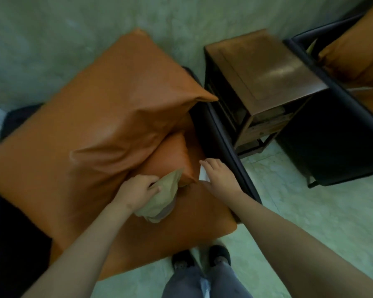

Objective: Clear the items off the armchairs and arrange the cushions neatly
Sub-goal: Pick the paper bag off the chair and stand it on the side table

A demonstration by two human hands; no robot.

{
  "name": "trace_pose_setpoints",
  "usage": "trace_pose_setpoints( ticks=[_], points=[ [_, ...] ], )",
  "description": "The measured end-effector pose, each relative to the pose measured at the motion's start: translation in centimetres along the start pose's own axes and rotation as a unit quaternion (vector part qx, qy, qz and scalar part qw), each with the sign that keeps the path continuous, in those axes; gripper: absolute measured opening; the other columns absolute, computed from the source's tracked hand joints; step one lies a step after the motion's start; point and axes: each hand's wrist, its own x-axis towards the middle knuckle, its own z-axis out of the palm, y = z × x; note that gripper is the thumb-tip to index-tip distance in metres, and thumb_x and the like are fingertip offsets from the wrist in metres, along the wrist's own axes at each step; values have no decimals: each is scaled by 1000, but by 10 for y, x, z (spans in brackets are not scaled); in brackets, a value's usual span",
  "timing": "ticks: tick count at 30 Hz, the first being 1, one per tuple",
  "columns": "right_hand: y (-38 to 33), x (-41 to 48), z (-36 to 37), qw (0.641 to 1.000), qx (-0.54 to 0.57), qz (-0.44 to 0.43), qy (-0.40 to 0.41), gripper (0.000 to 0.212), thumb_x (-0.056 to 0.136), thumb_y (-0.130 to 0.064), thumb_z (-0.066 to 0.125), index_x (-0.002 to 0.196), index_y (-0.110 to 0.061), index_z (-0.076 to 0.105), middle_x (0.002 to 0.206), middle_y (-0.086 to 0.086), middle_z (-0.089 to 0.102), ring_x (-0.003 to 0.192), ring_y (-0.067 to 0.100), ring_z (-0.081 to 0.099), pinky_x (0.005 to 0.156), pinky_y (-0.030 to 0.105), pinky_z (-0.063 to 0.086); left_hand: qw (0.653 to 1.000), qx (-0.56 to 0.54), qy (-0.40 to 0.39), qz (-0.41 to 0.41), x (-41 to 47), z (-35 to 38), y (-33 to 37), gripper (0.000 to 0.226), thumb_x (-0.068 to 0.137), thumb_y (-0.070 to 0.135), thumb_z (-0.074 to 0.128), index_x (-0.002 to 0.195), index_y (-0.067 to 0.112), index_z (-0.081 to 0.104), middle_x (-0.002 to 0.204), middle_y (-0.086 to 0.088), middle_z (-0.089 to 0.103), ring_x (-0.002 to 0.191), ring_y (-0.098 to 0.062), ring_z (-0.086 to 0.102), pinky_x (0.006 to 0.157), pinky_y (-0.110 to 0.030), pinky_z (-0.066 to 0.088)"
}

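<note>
With the crumpled paper bag [164, 196] clutched by the left hand [138, 188], the white sheet [202, 176], only touched by the spread right hand [219, 175], could be dropped.

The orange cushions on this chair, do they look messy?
Yes. The big cushion lies crooked, slumped over the small cushion. A crumpled brown paper bag, gripped by the left hand, and a white scrap under the right hand don't belong on the seat cushion.

Left hand [138, 188] grips a crumpled brown paper bag [157, 203]; right hand [218, 175] reaches forward, fingers loosely spread. Both forearms bare.
</note>
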Motion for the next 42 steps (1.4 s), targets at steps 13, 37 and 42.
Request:
trace_pose_setpoints(
  ticks=[13,37,42],
  points=[
    [43,-39,-151,990,-32,26,132,62,80,-30,72,134,-6,51,126,12,57,117,30,53,96,40,44,991,70,48,107,-3,-84,123,23,95,38,53,78,24,60,69,5,58,61,-11,54,54,-31,37],
    [242,-99,-329,982,-105,1,156,68,86,-40,64,144,-17,38,138,4,47,128,22,42,104,34,36,955,148,177,188,64,-135,390,27,93,38,56,75,18,58,71,4,57,68,-14,54,59,-35,41],
    [260,-57,-347,980,-119,-10,161,68,85,-38,68,142,-13,41,136,7,49,127,25,44,104,36,38,954,160,187,171,97,-155,393,37,91,34,59,62,19,41,60,4,44,58,-13,45,53,-30,29]
  ],
)
